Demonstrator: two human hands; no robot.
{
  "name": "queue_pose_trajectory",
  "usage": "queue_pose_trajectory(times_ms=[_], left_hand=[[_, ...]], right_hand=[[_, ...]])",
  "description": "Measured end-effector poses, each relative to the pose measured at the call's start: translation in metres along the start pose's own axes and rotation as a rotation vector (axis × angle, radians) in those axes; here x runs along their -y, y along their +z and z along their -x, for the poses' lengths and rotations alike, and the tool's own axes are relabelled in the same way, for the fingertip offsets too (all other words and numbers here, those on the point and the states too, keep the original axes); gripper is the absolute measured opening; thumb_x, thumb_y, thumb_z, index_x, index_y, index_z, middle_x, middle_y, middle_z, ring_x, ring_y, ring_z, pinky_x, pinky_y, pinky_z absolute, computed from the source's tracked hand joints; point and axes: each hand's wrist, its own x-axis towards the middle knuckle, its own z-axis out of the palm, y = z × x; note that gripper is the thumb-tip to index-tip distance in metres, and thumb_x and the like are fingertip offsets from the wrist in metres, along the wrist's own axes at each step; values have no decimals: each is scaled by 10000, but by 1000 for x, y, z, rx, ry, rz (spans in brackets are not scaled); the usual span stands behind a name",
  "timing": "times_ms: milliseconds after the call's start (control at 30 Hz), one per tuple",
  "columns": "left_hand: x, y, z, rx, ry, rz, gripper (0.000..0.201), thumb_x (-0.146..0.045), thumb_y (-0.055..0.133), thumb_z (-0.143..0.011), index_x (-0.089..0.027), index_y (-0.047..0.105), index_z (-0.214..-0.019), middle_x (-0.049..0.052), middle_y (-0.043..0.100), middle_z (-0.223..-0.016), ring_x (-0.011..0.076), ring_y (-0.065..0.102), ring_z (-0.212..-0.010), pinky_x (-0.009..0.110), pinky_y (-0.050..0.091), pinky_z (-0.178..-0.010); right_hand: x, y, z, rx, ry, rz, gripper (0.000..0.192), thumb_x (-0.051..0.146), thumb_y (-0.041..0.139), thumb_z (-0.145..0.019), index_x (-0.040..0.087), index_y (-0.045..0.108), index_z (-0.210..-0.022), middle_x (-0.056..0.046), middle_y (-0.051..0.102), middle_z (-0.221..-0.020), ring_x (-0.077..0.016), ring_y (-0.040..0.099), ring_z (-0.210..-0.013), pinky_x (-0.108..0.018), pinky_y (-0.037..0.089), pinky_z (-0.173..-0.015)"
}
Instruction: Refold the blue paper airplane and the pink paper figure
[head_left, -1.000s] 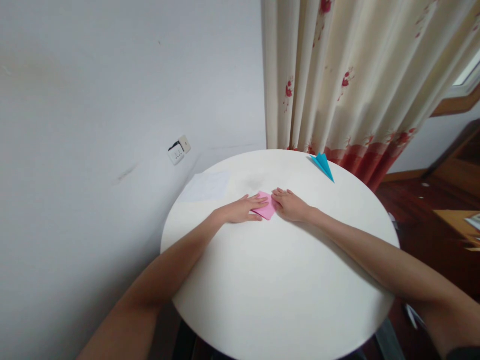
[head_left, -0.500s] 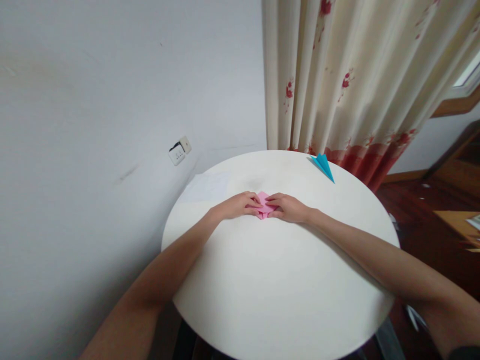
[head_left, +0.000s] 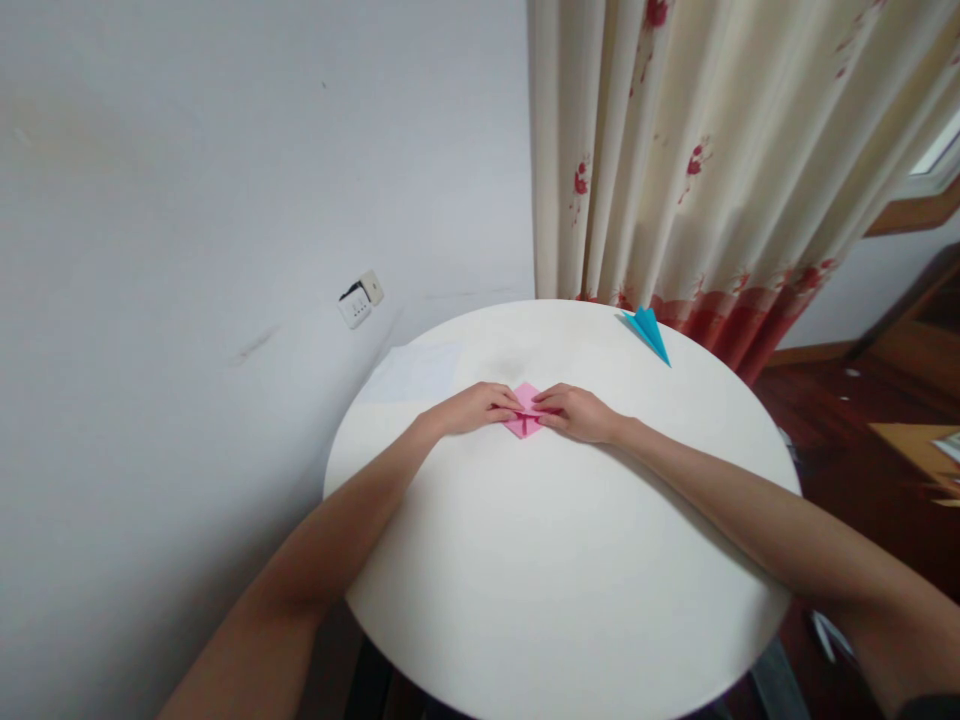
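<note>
Pinching a small piece of folded pink paper (head_left: 527, 391) from both sides: left hand (head_left: 484, 407) at its left corner, right hand (head_left: 579, 412) at its right. Left grip narrow, fingertips and thumb closed on the paper. Right grip likewise narrow, fingers over the top, thumb along the near side, holding the same paper.

Position of paper: on the white round table (head_left: 555, 570), beyond its middle as seen from the person, between the two hands. Outline roughly a diamond, one corner pointing away, one toward the person. A folded edge runs across the middle from one hand to the other, with a darker pink opening just below it. Finer creases too small to read.

Both forearms reach in over the near half of the table, one from each side.

Also on the table: a blue paper plane (head_left: 648, 334) near the far right edge, nose toward the person, well apart from the hands; a thin white sheet (head_left: 416, 372) near the far left edge, faint against the surface.

Surroundings: pale wall (head_left: 225, 160) at left with a socket (head_left: 355, 308); cream curtain (head_left: 697, 120) with red flowers behind the table; dark reddish floor (head_left: 814, 390) at right.
</note>
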Motion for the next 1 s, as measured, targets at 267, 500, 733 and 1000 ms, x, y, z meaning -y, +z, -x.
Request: queue_pose_trajectory(times_ms=[267, 500, 733, 1000], left_hand=[[10, 13, -5, -184, -167, 55, 441, -465, 493, -965, -145, 644, -702, -19, 508, -625, 127, 460, -618, 237, 338, -590], [10, 35, -15, -320, -217, 35, 339, -300, 530, -939, -172, 633, -1236, 40, 672, -987, 180, 579, -847, 284, 457, -792], [16, 51, -20, -445, -262, -301, 385, -260, 595, -906, -237, 638, -1288, 88, 562, -1185, 249, 527, -1116, 413, 425, -1032], [18, 52, -20, -278, -219, -351, 408, -334, 342, -1036, -208, 600, -1326, 92, 554, -1397, 226, 486, -1307, 389, 352, -1131]], right_hand=[[3, -1, -4, -43, 176, 79, 259, 207, 482, -966, 172, 737, -945, -79, 741, -946, -208, 648, -927, -290, 461, -838], [-1, 10, -4, -105, 302, 105, 298, 200, 518, -931, 170, 671, -1184, -66, 726, -960, -203, 645, -886, -279, 451, -778], [5, 8, -3, -153, 251, 193, 293, 212, 553, -928, 148, 676, -1187, -132, 678, -1117, -245, 597, -1054, -329, 456, -920], [14, 14, -7, -8, 31, 88, 335, 208, 463, -987, 158, 644, -1264, -139, 628, -1329, -235, 541, -1281, -399, 393, -1084]])
